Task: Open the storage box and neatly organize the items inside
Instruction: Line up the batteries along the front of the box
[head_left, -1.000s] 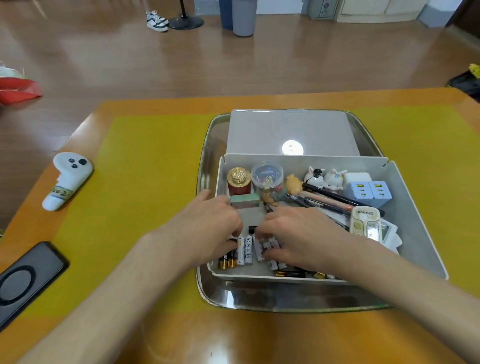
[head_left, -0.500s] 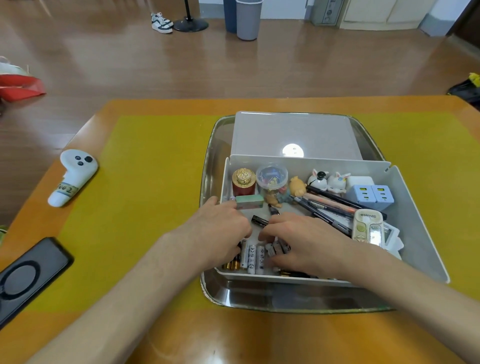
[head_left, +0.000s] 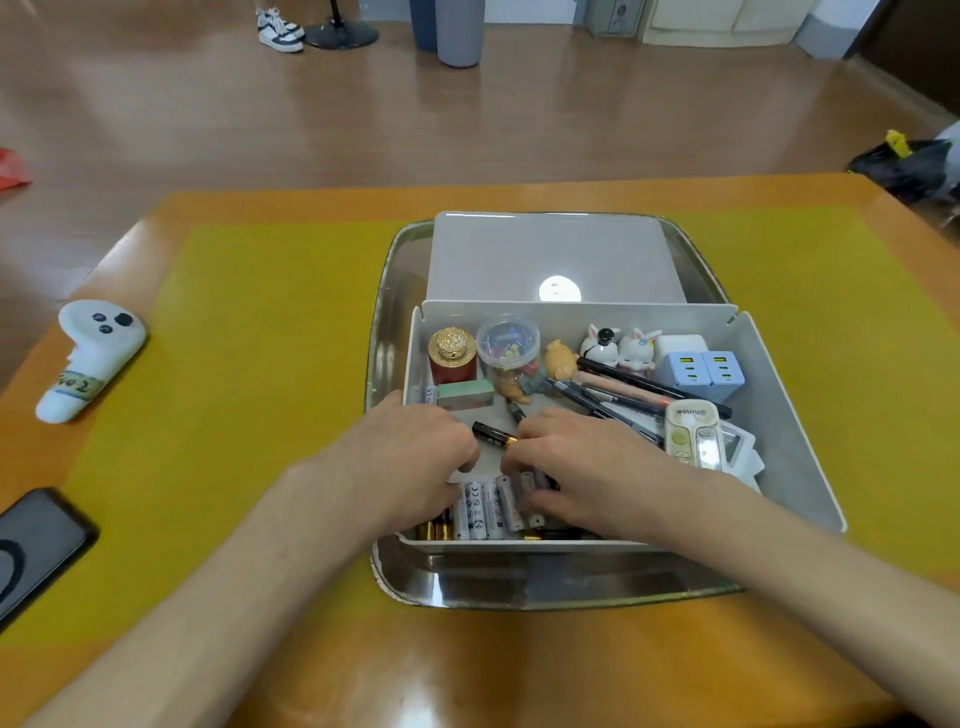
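Because the lid (head_left: 550, 254) is already lying flat behind it, the storage box (head_left: 779, 415) is sitting open in the metal tray (head_left: 545, 587) on the surface, and you are working both hands inside its near end. Your left hand (head_left: 410, 457) and right hand (head_left: 582, 462) are curling their fingers down over the white batteries (head_left: 485, 506), probably to square them into a row along the front wall; whether either is gripping one cannot be told. One black battery (head_left: 493, 434) is lying loose between your hands.
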